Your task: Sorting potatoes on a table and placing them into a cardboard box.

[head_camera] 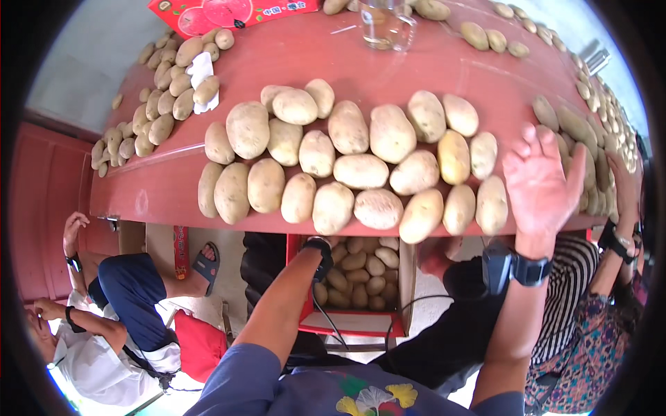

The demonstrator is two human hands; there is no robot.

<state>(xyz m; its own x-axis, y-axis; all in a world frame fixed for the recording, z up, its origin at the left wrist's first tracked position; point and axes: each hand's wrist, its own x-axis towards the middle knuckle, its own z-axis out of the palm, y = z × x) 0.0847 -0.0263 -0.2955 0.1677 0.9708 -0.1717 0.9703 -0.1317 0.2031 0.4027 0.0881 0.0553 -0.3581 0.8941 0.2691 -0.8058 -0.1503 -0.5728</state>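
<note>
My right hand is held palm up over the table's front edge, fingers spread and nothing in them. Just left of it, a bank of potatoes lies in rough rows along the red tabletop, one of them yellower than the others. My left forearm reaches down at the table's front edge, where a cardboard box below holds many potatoes. Only a sliver of my left hand shows past its wrist strap; the table edge hides its fingers.
More potatoes lie in a left pile by a white tissue and a right pile. A glass mug and a fruit carton stand behind. People sit at left and right. Cables hang near the box.
</note>
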